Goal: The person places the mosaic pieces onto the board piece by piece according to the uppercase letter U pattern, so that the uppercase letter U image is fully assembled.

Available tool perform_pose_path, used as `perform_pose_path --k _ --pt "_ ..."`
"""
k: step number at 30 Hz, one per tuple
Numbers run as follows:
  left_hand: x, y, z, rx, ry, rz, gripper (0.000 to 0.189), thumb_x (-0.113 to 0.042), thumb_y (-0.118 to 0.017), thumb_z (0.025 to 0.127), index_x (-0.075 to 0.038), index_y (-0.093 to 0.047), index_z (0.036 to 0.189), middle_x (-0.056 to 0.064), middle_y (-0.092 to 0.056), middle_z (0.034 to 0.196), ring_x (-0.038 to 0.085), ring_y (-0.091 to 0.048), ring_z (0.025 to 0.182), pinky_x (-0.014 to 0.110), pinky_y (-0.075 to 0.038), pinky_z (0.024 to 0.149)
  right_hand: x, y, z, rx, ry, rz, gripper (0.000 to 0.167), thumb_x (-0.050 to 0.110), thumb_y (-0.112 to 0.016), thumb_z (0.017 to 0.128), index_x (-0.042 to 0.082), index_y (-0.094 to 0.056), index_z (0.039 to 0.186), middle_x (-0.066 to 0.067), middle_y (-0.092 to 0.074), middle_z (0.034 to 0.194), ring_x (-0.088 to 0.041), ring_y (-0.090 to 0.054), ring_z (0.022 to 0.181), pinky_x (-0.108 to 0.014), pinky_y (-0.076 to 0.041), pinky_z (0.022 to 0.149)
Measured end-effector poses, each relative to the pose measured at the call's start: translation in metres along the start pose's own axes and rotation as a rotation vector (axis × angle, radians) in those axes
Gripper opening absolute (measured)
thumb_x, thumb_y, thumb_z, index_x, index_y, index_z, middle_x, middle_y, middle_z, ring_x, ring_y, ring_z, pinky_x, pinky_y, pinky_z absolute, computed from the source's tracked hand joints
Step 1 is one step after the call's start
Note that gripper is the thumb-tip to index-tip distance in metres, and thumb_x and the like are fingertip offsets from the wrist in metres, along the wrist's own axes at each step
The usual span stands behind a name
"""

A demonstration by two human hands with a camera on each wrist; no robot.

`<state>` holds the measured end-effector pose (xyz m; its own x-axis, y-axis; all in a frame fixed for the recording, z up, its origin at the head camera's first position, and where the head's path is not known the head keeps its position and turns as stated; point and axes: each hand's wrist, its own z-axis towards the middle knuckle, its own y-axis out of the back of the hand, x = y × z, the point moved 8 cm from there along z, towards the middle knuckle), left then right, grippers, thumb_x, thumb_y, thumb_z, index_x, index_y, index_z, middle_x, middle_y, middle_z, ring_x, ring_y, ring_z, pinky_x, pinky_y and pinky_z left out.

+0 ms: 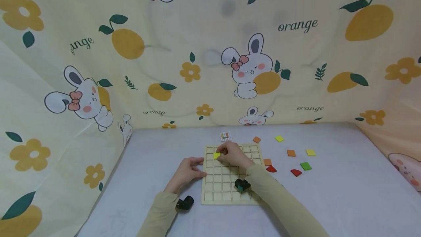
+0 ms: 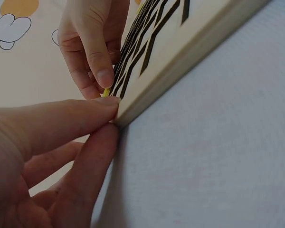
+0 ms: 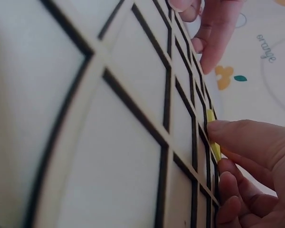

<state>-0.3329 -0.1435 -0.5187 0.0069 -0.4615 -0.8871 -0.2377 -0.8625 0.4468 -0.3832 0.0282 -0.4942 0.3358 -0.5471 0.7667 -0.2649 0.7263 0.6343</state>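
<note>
A light wooden grid board [image 1: 212, 203] lies flat on the table. My left hand [image 1: 186, 173] holds its left edge between thumb and finger; the left wrist view shows the thumb [image 2: 97, 111] at the rim. Over the board's upper left part, my right hand [image 1: 233, 154] pinches a yellow square tile [image 1: 216, 155]. In the right wrist view the tile [image 3: 213, 137] is tilted against the grid, with the thumb on it and the other fingers partly behind. Whether the tile sits inside a cell, I cannot tell.
Behind the board lies a small patterned card [image 1: 225, 136]. To the right are scattered orange squares [image 1: 291, 153], yellow squares [image 1: 310, 152], a green square [image 1: 306, 166] and red quarter-round pieces [image 1: 296, 172]. A printed cloth [image 1: 210, 94] hangs behind the table.
</note>
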Motion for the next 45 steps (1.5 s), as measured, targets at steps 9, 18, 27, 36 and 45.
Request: perform_pose_path --k 9,18,27,36,45 --pt "-0.001 -0.001 0.000 0.001 -0.042 -0.032 0.059 -0.002 -0.081 0.072 0.001 -0.058 0.127 0.010 -0.060 0.109 0.014 -0.062 0.072 0.028 -0.053 0.062 0.001 0.024 -0.011 0.052 0.061 0.077 0.032 0.006 -0.071 0.086 0.000 -0.063 0.116 -0.011 -0.062 0.101 -0.019 -0.056 0.086 -0.035 -0.048 0.074" --pt "0.000 0.001 -0.001 -0.014 -0.055 -0.033 0.059 -0.002 -0.082 0.071 0.003 -0.059 0.125 0.011 -0.060 0.110 0.015 -0.061 0.071 0.028 -0.053 0.062 -0.021 0.091 -0.041 -0.025 0.090 0.033 0.035 0.011 -0.070 0.088 0.001 -0.061 0.120 -0.017 -0.062 0.108 -0.027 -0.058 0.095 -0.038 -0.048 0.079" --pt "-0.001 0.001 -0.001 -0.016 -0.057 -0.031 0.059 -0.002 -0.082 0.071 0.003 -0.059 0.125 0.011 -0.060 0.109 0.015 -0.061 0.071 0.028 -0.053 0.062 -0.060 0.158 -0.084 -0.086 -0.012 -0.111 0.040 0.011 -0.071 0.087 0.002 -0.059 0.123 -0.016 -0.063 0.114 -0.033 -0.055 0.105 -0.045 -0.045 0.085" --pt "-0.003 0.000 -0.001 -0.019 -0.053 -0.024 0.060 -0.001 -0.082 0.071 0.003 -0.058 0.126 0.011 -0.060 0.108 0.015 -0.062 0.071 0.027 -0.053 0.061 -0.103 0.216 -0.124 -0.088 -0.093 -0.187 0.046 0.017 -0.072 0.087 0.002 -0.056 0.128 -0.018 -0.060 0.118 -0.037 -0.052 0.109 -0.041 -0.046 0.085" --pt "-0.002 -0.001 -0.001 -0.009 -0.052 -0.028 0.060 -0.002 -0.082 0.071 0.003 -0.058 0.126 0.011 -0.060 0.109 0.014 -0.062 0.072 0.027 -0.053 0.063 -0.132 0.242 -0.153 -0.080 -0.159 -0.231 0.048 0.022 -0.072 0.087 0.001 -0.057 0.127 -0.019 -0.061 0.117 -0.036 -0.052 0.108 -0.034 -0.047 0.081"
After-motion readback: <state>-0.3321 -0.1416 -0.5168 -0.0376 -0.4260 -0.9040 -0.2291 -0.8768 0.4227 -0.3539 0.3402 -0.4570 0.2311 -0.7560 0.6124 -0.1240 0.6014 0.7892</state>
